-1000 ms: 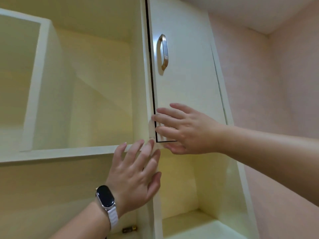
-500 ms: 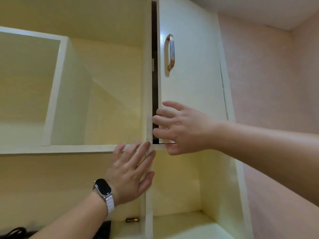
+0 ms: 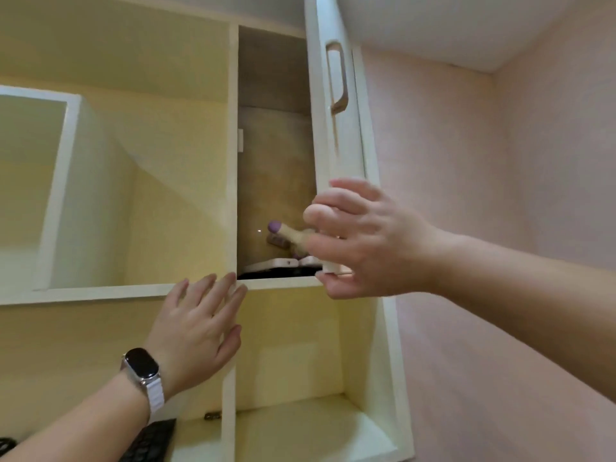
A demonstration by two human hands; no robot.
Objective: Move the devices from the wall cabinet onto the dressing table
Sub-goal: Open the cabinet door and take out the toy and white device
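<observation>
The cream wall cabinet's door (image 3: 333, 135) stands swung well open. My right hand (image 3: 360, 238) grips the door's lower corner, fingers curled round its edge. Inside the dim compartment lie a beige handheld device with a purple tip (image 3: 286, 232) and flat white and black devices (image 3: 276, 266) on the floor of the compartment, partly hidden by my right hand. My left hand (image 3: 196, 331), a black smartwatch on its wrist, is flat with straight fingers, fingertips touching the shelf edge (image 3: 133, 290) below the compartment.
Open cream cubbies fill the left and the space below the compartment. A black keyboard (image 3: 150, 440) and a small battery (image 3: 213, 415) lie on the lower shelf. A pink wall (image 3: 483, 195) runs along the right.
The cabinet door has swung from almost closed to wide open, pulled by my right hand, revealing the devices inside. My left hand has stayed flat near the shelf edge.
</observation>
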